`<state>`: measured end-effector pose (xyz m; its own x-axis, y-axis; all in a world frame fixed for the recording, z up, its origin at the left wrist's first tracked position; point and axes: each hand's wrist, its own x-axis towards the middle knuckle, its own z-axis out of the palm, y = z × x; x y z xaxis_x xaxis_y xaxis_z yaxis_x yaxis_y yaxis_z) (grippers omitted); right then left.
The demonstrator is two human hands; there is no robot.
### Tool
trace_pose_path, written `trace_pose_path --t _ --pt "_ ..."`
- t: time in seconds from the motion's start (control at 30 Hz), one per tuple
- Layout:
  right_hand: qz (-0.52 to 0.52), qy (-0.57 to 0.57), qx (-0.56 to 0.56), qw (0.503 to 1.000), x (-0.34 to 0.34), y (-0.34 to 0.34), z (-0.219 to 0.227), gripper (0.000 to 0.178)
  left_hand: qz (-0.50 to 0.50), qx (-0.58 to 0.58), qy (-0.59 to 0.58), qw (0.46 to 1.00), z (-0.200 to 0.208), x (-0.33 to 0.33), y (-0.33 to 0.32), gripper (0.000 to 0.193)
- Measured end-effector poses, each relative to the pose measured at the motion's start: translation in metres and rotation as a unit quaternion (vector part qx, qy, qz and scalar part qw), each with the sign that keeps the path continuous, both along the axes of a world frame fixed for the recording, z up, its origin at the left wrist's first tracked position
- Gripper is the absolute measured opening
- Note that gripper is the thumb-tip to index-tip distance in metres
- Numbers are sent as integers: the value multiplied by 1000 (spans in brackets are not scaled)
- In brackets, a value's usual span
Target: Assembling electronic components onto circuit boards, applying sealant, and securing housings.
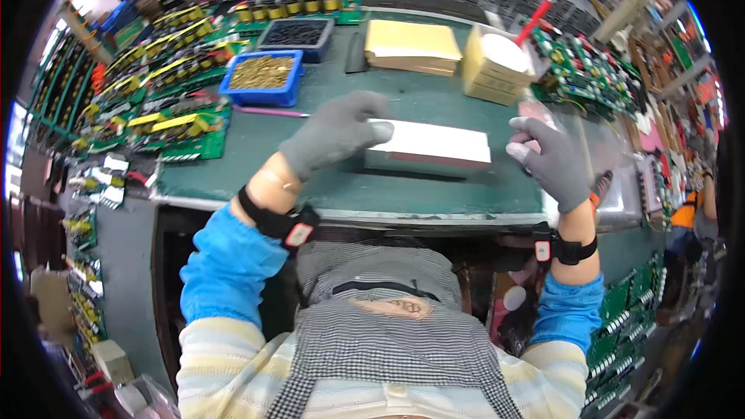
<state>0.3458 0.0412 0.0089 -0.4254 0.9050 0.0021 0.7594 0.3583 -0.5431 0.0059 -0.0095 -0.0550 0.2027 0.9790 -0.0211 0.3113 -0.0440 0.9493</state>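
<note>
Left hand (334,133) is just left of 1 white box (434,142), perhaps touching.

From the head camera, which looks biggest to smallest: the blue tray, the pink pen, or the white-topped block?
1. White-topped block
2. Blue tray
3. Pink pen

The block appears nearer the camera, which may exaggerate its size.
</note>
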Motion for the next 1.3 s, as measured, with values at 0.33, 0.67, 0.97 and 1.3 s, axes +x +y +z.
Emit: trace_pose_path --t 0.33,0.67,0.97,1.3 --pt "-210 244 -69 944 83 -54 -17 48 195 15 -99 976 -7 -32 -85 62" --pt "13 449 -215 867 -35 -47 -89 91 97 -32 -101 990 -16 45 -67 68" --pt "-41 487 -176 855 -51 -20 -94 91 191 71 6 979 -36 50 -31 70" --pt "-40 480 -213 850 -34 -46 -90 89 75 -47 -150 985 -5 46 -67 65"
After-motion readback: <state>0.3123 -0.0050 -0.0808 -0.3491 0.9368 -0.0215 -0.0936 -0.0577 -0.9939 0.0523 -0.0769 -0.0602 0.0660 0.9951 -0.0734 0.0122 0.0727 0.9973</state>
